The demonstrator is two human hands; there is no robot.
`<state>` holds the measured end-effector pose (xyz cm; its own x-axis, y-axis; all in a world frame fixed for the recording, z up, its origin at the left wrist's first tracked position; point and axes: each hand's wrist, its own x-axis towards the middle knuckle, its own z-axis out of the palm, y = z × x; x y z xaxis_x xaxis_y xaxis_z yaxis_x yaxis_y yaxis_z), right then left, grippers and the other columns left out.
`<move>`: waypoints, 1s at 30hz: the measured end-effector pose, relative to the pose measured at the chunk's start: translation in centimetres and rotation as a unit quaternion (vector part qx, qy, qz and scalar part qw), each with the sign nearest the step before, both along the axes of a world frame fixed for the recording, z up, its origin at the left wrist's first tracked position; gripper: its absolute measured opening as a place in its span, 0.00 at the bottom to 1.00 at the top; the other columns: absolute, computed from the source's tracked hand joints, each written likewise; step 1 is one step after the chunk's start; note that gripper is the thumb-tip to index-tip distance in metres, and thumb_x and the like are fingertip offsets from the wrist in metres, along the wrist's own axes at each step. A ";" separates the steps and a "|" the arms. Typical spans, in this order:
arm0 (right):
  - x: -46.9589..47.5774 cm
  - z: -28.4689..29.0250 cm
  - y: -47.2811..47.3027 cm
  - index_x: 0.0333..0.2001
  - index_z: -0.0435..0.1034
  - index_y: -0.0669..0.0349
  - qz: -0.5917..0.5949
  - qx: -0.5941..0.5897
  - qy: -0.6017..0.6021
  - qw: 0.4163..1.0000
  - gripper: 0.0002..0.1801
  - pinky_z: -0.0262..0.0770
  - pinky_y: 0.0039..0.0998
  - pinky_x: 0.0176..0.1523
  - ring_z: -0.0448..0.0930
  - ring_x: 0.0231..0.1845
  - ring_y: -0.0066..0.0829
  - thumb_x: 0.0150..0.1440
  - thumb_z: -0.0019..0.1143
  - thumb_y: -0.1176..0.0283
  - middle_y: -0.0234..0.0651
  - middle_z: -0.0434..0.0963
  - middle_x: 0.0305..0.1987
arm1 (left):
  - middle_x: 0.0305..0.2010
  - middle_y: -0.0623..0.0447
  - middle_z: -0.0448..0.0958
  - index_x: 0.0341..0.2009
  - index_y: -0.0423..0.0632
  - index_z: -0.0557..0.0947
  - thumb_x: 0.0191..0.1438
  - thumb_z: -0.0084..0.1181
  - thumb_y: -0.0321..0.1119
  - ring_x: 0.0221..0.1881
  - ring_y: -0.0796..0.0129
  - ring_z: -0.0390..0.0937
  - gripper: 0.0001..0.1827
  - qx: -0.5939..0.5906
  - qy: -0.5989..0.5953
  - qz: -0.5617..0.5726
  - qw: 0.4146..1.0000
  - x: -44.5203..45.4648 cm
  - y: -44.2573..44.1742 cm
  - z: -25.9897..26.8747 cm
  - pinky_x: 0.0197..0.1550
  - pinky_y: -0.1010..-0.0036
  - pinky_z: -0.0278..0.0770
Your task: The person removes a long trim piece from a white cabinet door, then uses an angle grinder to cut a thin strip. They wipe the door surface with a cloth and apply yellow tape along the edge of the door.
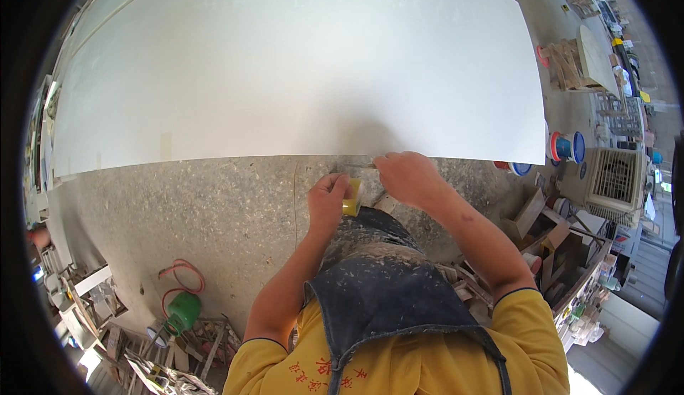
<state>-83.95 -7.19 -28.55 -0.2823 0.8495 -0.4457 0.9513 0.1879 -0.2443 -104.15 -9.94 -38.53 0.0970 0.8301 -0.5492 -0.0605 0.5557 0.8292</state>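
My left hand point(327, 200) grips a roll of yellow adhesive tape point(351, 198) in front of my dark, dust-stained apron point(390, 293). To its right, my right hand point(411, 178) is closed on a thin, narrow tool point(361, 166) that points left. It looks like a blade, but its exact kind is too small to tell. Both hands are by the near edge of a large white panel point(299, 74), the right one very close to it. A pale strip, apparently tape, point(166, 145) lies on the panel near its left front edge.
Under the panel's near edge is a speckled concrete floor point(214, 208). A green gas cylinder point(183, 310) with a red hose point(199, 275) stands at lower left beside scrap wood. On the right are buckets point(562, 147), an air cooler point(614, 177) and a cluttered wooden bench point(582, 283).
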 end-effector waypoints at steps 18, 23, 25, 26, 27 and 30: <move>9.5 -1.4 -13.6 0.36 0.73 0.64 -0.473 -0.131 0.263 0.830 0.17 0.76 0.41 0.39 0.81 0.33 0.32 0.58 0.71 0.62 0.34 0.83 0.36 | 0.38 0.49 0.86 0.50 0.34 0.84 0.64 0.61 0.34 0.40 0.69 0.83 0.17 0.024 -0.004 -0.146 0.989 6.7 -3.1 2.3 0.47 0.74 0.78; 11.5 -5.0 -17.9 0.30 0.64 0.58 -0.529 -0.038 0.491 0.691 0.18 0.67 0.24 0.34 0.68 0.32 0.15 0.56 0.73 0.71 0.23 0.69 0.30 | 0.44 0.45 0.86 0.56 0.34 0.80 0.65 0.59 0.30 0.46 0.64 0.85 0.19 0.049 -0.113 -0.192 0.974 16.8 -4.8 5.5 0.46 0.72 0.81; 14.2 -4.8 -19.7 0.29 0.62 0.57 -0.534 0.001 0.501 0.681 0.19 0.66 0.24 0.33 0.67 0.31 0.15 0.55 0.72 0.73 0.22 0.67 0.28 | 0.44 0.46 0.86 0.55 0.33 0.81 0.64 0.61 0.32 0.44 0.67 0.85 0.18 0.076 -0.065 -0.214 0.972 20.2 -5.2 6.8 0.43 0.76 0.80; 15.6 -4.6 -20.5 0.29 0.61 0.56 -0.535 0.020 0.506 0.676 0.20 0.66 0.25 0.33 0.67 0.30 0.15 0.55 0.72 0.75 0.22 0.67 0.28 | 0.44 0.47 0.86 0.54 0.33 0.82 0.64 0.62 0.33 0.43 0.69 0.84 0.18 0.088 -0.052 -0.217 0.971 21.9 -5.3 7.3 0.41 0.78 0.80; 16.8 -4.3 -21.3 0.29 0.61 0.56 -0.515 0.039 0.507 0.690 0.19 0.66 0.25 0.33 0.66 0.30 0.15 0.56 0.71 0.74 0.22 0.66 0.28 | 0.44 0.46 0.86 0.53 0.34 0.82 0.64 0.61 0.33 0.42 0.68 0.85 0.18 0.093 -0.016 -0.230 0.969 23.2 -5.3 7.7 0.37 0.77 0.80; 20.3 -3.2 -23.4 0.29 0.62 0.57 -0.453 0.097 0.504 0.729 0.18 0.67 0.28 0.32 0.66 0.29 0.19 0.58 0.69 0.72 0.27 0.67 0.26 | 0.41 0.46 0.85 0.48 0.36 0.82 0.63 0.61 0.34 0.39 0.64 0.85 0.15 0.081 0.014 -0.229 0.970 26.6 -5.3 8.8 0.29 0.74 0.78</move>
<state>-63.65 -30.59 -31.71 0.3329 0.9103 -0.2460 0.0629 -0.2818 -0.9574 -77.53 -15.28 -29.78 0.4633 0.7788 -0.4228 0.1864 0.3808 0.9057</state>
